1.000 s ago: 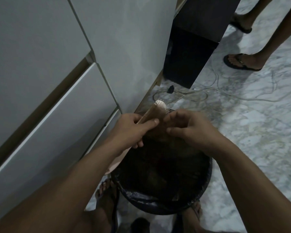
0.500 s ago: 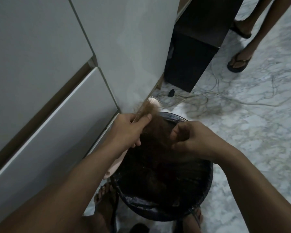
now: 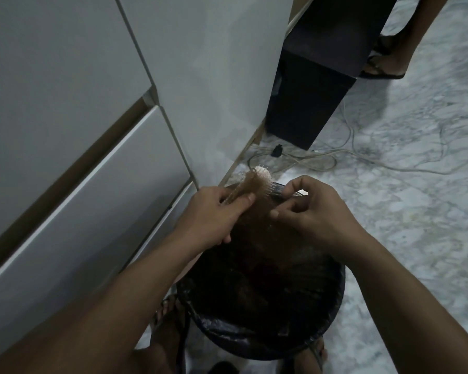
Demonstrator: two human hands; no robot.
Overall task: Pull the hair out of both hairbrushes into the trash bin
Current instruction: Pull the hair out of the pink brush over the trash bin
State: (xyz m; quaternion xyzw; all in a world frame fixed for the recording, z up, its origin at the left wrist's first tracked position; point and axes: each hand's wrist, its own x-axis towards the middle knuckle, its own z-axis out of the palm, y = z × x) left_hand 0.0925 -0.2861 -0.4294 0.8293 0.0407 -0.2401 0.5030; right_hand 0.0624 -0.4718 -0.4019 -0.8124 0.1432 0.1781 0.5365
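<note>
My left hand (image 3: 214, 211) grips a pale pink hairbrush (image 3: 262, 175) over the round bin, its head pointing away from me. Brown hair (image 3: 250, 184) is matted over the bristles and hangs down between my hands. My right hand (image 3: 308, 211) is just right of the brush head, fingers curled and pinching strands of that hair. The black-lined trash bin (image 3: 333, 314) stands on the floor right below both hands, with dark hair inside it. A second hairbrush is not visible.
White cabinet drawers (image 3: 92, 171) rise on the left. A dark box (image 3: 308, 103) stands beyond the bin, with loose cables (image 3: 362, 157) on the marble floor. Another person's sandalled feet (image 3: 384, 68) are at top right. My own feet flank the bin.
My right hand dropped away from the brush with hair half a second ago, then came back up beside the brush head. The left hand kept holding the brush in about the same place.
</note>
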